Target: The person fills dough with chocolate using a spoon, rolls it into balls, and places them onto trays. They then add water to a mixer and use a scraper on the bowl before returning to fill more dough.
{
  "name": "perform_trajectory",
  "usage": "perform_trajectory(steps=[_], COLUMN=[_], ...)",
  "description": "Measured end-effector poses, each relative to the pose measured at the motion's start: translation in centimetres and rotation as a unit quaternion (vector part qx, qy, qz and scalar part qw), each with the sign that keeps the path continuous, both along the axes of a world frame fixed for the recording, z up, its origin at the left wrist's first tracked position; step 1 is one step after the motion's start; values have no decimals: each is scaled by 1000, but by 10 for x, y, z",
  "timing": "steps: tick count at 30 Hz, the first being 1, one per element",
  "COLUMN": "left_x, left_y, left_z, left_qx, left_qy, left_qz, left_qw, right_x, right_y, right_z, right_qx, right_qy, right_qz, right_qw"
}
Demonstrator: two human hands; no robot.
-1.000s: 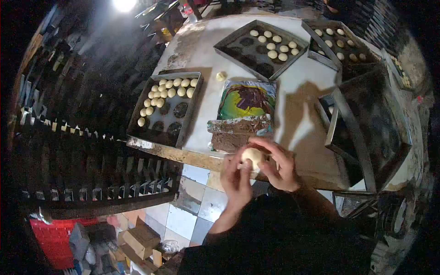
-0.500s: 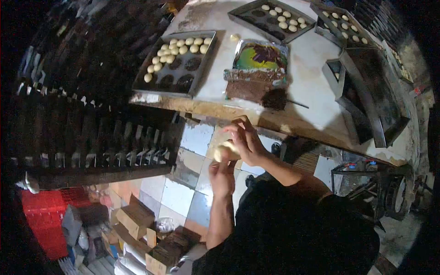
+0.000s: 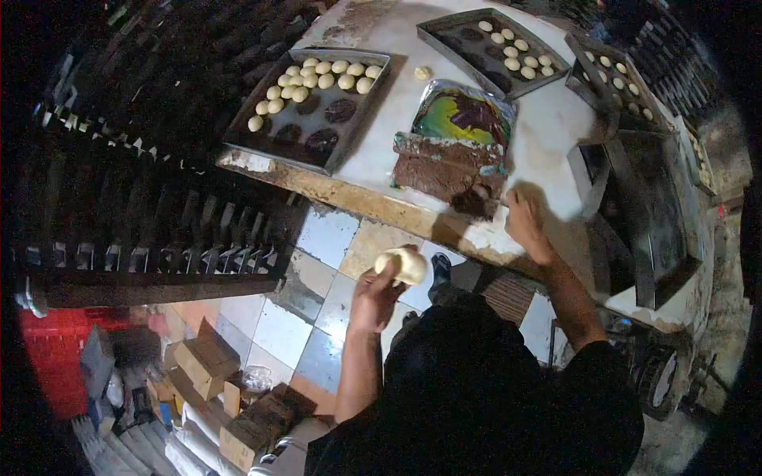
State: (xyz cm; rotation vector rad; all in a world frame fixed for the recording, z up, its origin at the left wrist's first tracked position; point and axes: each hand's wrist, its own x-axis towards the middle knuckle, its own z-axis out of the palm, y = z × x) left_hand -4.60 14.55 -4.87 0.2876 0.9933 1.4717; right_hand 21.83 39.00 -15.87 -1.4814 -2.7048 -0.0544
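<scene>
A pale piece of dough (image 3: 409, 266) is in my left hand (image 3: 375, 300), pinched by the thumb and fingers, in front of the table edge and above the tiled floor. My right hand (image 3: 525, 222) is at the table's front edge, just right of the brown filling (image 3: 436, 174), with fingers bent together; a thin stick seen there earlier is hidden or in the fingers, I cannot make out which. The filling lies in front of a green and yellow wrapper (image 3: 456, 115). One small dough piece (image 3: 423, 73) rests behind the wrapper.
A dark tray (image 3: 333, 151) with several dough balls stands on the left of the table (image 3: 317, 184). More trays with balls (image 3: 440, 36) are at the back. Stacked dark trays (image 3: 659, 214) stand at the right. Cardboard boxes (image 3: 208, 363) lie on the floor at the lower left.
My right hand has left the dough and moved right to the table edge beside the filling. My left hand still holds the dough, slightly lower. The view has shifted a little.
</scene>
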Motion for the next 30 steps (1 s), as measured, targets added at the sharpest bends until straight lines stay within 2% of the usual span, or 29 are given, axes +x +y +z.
perform_trajectory(steps=[2, 4, 5, 7, 8, 9, 10, 13, 16, 19, 22, 25, 28, 30], left_x=[-15, -30, -32, -37, -36, -34, -31, -16, -6, -4, 2, 0, 1, 0], left_y=[9, 15, 18, 24, 28, 33, 38, 56, 73, 89, 105, 109, 109, 105], left_z=[-2, -18, -11, -24, -28, -34, -40, -40, -38, -38, -31, -35, -34, -32], left_qx=[-15, -16, -12, -12, -8, -8, -8, -16, -33, -22, -5, -27, -31, -39], left_qy=[19, 43, 42, 25, 12, 16, 21, 5, -6, 2, -1, -3, 9, 18], left_qz=[49, 94, 113, 158, 174, 178, 183, 193, 192, 175, 176, 173, 173, 169], left_qw=[998, 995, 993, 987, 985, 984, 983, 981, 981, 984, 984, 985, 984, 985], right_x=[28, 37, 29, 20, 20, 18, 11, 2, 11, 7, 13, -2, -7, -14], right_y=[17, 14, -3, -11, -12, -13, -17, -5, 8, 21, 26, 13, -13, -3], right_z=[-60, -65, -17, 24, 27, 29, 29, 46, 8, 52, 43, 45, -20, 19], right_qx=[40, -13, -88, -156, -149, -141, -139, -225, -210, -240, -213, -195, -115, -213], right_qy=[15, 28, 33, 52, 67, 83, 113, 54, 93, 152, 150, 158, 111, 57], right_qz=[76, 94, 75, 92, 125, 158, 138, 167, 176, 187, 266, 219, 165, 185], right_qw=[996, 995, 993, 982, 979, 974, 974, 958, 957, 940, 928, 943, 973, 958])
